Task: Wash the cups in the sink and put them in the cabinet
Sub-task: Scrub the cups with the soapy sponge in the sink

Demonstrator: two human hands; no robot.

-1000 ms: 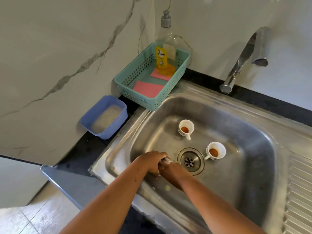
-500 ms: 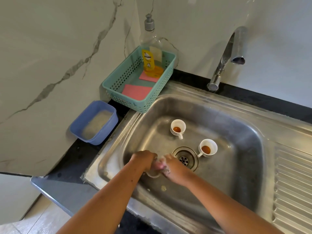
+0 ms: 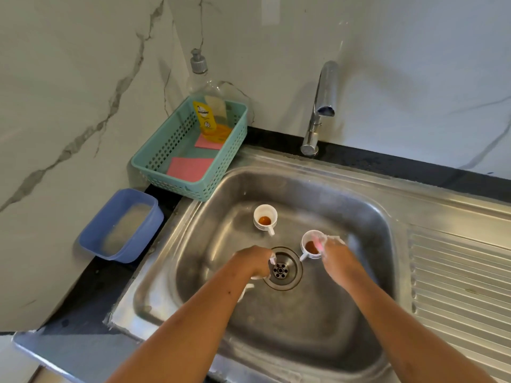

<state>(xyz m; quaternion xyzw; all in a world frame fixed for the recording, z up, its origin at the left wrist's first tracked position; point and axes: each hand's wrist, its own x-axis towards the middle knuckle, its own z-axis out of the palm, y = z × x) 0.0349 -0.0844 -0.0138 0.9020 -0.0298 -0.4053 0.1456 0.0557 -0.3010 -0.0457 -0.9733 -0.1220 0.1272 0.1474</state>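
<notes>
Three small white cups are in the steel sink (image 3: 304, 168). One cup (image 3: 265, 219) with brown dregs stands alone at the back. A second cup (image 3: 310, 247), also with dregs, stands right of the drain (image 3: 281, 269). My soapy right hand (image 3: 336, 258) is at its rim, fingers closed on a small pink sponge (image 3: 320, 244) that looks blurred. My left hand (image 3: 255, 262) is just left of the drain, closed over the third cup (image 3: 257, 277). Only white slivers of that cup show under the hand.
A chrome faucet (image 3: 322, 106) rises behind the basin, with no water running. At the back left a teal basket (image 3: 154, 161) holds a soap bottle (image 3: 210, 117) and pink cloths. A blue tub (image 3: 121, 225) sits on the dark counter to the left. The ribbed drainboard (image 3: 456, 272) lies to the right.
My hands were together on one cup left of the drain. They have parted: the right hand moved right to the second cup, and the left stays on the first cup.
</notes>
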